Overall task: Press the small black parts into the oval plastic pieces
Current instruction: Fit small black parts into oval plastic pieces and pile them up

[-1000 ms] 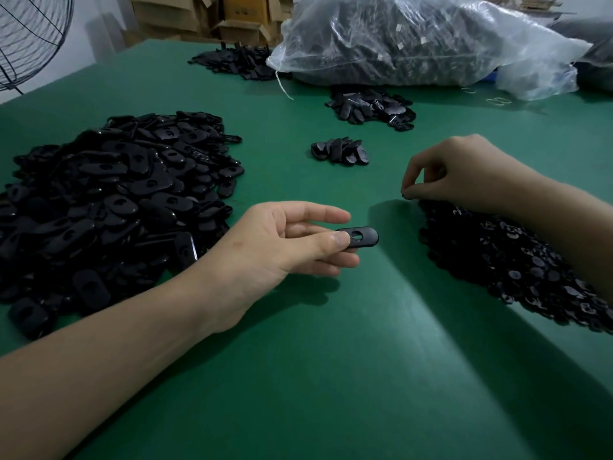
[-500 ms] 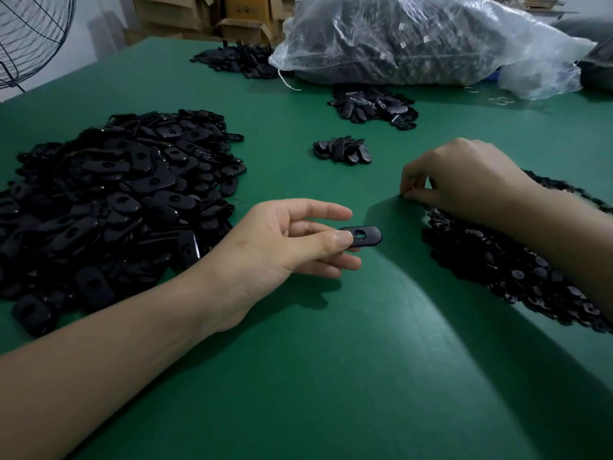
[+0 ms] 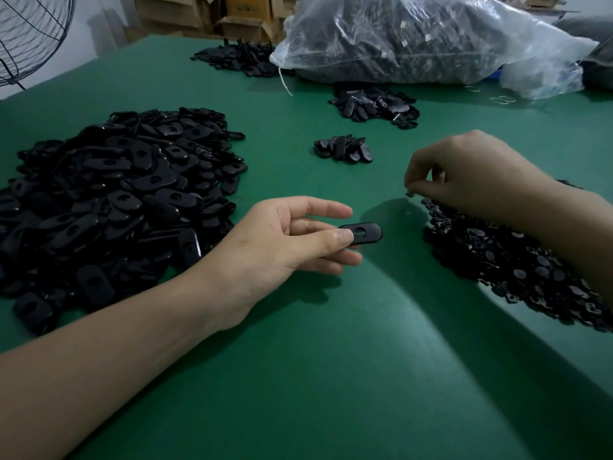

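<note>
Black plastic is pinched at both sets of fingertips. One oval [image 3: 363,232] is held flat between the thumb and middle fingers of the left hand [image 3: 282,242], with the forefinger straight above it. Its keyhole slot is turned up and left uncovered, and it is kept just above the table [image 3: 331,376]. The right hand [image 3: 471,174] is curled, thumb and forefinger tips closed on a dark speck taken to be one part [image 3: 410,194], at the far edge of the parts pile [image 3: 517,263]. The speck is too small for its shape to be made out.

Step judged: the insert is being picked up, and no pressing has begun. Next, the part would need to be carried across to the oval, lined up over the slot and pushed home against the left fingers.

Counts:
- One oval in hand.
- One part in the pinch, apparently.
- One large oval pile [image 3: 116,200] at left.
- Three smaller heaps [image 3: 343,149] beyond.
- One parts pile.
- One clear bag [image 3: 414,38] of stock.

Loose pieces are too many to be counted.
</note>
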